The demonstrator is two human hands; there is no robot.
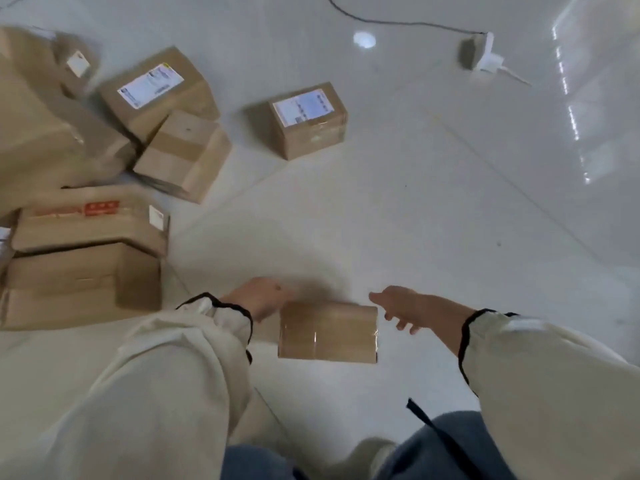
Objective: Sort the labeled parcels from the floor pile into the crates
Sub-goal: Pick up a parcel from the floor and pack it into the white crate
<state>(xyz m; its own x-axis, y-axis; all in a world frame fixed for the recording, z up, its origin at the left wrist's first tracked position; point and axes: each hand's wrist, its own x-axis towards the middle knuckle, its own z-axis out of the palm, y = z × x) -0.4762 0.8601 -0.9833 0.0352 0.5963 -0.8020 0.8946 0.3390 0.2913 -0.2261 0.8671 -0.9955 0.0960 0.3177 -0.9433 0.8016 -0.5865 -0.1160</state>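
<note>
Honestly nothing was readable here, way too blurry. The white shipping label (150,85) on the tilted parcel (166,109) at the back and the second label (301,107) on the lone parcel (313,133) off to the side only showed grey smudges of print. The red strip (102,208) on the flat parcel (90,226) had pale characters I couldn't make out, and the small sticker (156,216) at its corner was just a white blur.

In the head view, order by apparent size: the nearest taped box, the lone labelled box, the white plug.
1. nearest taped box and lone labelled box: alike, nearness unsure.
2. white plug.
</note>
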